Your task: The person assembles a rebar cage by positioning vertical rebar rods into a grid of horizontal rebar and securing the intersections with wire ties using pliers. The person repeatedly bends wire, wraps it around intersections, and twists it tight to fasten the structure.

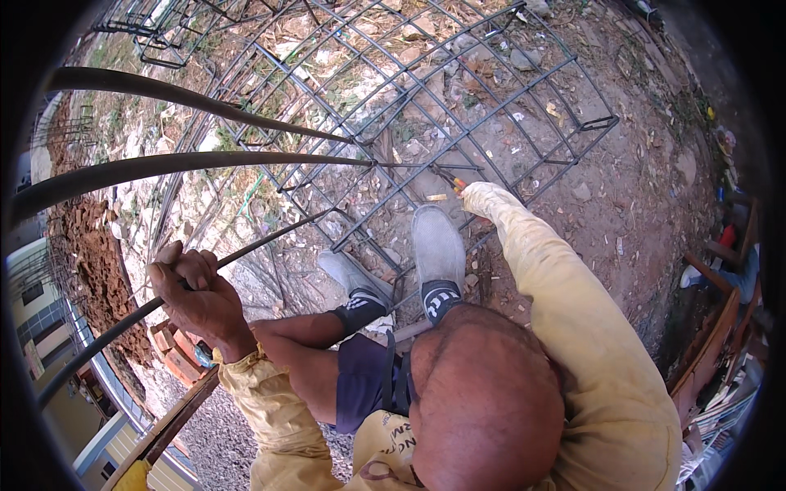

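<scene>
My left hand (196, 296) is closed around a dark steel rod (266, 244), which slants up to the reinforcing-bar cage (467, 131). At the cage's near side, my right hand (476, 196) grips an orange-handled tool that looks like pliers (455, 181). A pale yellow sleeve covers that arm, and the fingers are mostly hidden. The tool's dark tip is beside a bar of the cage. Two more dark rods, an upper rod (205, 106) and a lower rod (196, 164), run in from the left and meet the cage near its middle.
My grey shoes, the left (354, 274) and the right (440, 241), are on the dirt by the cage's near edge. Bricks (178, 360) and a wooden plank (168, 430) lie at lower left. Rubble and scraps cover the ground. Wooden boards (716, 335) stand at right.
</scene>
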The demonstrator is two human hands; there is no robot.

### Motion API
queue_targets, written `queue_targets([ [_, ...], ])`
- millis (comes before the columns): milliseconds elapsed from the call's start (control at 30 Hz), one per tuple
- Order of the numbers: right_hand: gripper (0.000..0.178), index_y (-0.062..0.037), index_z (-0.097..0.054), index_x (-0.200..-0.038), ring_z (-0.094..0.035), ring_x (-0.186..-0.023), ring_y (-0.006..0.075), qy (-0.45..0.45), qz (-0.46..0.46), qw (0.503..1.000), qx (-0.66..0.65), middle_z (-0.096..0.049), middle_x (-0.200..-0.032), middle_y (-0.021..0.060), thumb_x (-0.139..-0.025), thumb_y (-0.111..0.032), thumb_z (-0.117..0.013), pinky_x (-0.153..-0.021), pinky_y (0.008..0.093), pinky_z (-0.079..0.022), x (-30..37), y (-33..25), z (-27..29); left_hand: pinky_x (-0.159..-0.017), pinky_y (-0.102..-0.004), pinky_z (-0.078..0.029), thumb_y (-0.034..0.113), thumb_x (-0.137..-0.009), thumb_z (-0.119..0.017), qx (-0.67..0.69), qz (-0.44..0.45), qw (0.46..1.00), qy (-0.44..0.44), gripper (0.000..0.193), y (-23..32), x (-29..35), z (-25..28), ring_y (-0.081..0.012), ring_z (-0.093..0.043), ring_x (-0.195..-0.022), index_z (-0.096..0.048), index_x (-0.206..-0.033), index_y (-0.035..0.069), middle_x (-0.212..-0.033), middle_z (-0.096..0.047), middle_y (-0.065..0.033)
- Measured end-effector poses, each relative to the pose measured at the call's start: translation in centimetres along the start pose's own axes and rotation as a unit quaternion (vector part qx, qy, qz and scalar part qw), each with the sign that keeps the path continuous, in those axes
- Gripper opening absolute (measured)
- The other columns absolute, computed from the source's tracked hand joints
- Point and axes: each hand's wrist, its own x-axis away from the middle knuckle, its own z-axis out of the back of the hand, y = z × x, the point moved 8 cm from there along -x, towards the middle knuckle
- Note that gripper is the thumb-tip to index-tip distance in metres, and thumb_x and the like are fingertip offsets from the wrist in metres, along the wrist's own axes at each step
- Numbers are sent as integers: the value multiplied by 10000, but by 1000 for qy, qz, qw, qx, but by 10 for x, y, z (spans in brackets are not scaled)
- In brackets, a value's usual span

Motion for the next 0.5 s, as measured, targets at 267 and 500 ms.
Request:
queue_targets([
  [267,346,-100,-677,-864,-583,-542,279,-111,-231,884,-391,-619,-650,128,-926,-385,-491,-502,422,-447,-12,42,-37,-458,-226,-199,297,-1006,-417,-12,-10,1000,17,351,-5,-1,-9,-37,-181,-461,-602,-940,5,-535,-246,71],
  [500,371,-81,-695,-948,-680,-742,296,12,-98,995,8,-694,-806,134,-922,-396,-502,-661,426,-539,-1,6,-7,-462,-224,-248,288,-953,-539,0,1,1000,30,329,-6,2,-10,-45,-278,-481,-583,-890,-32,-531,-312,52],
])
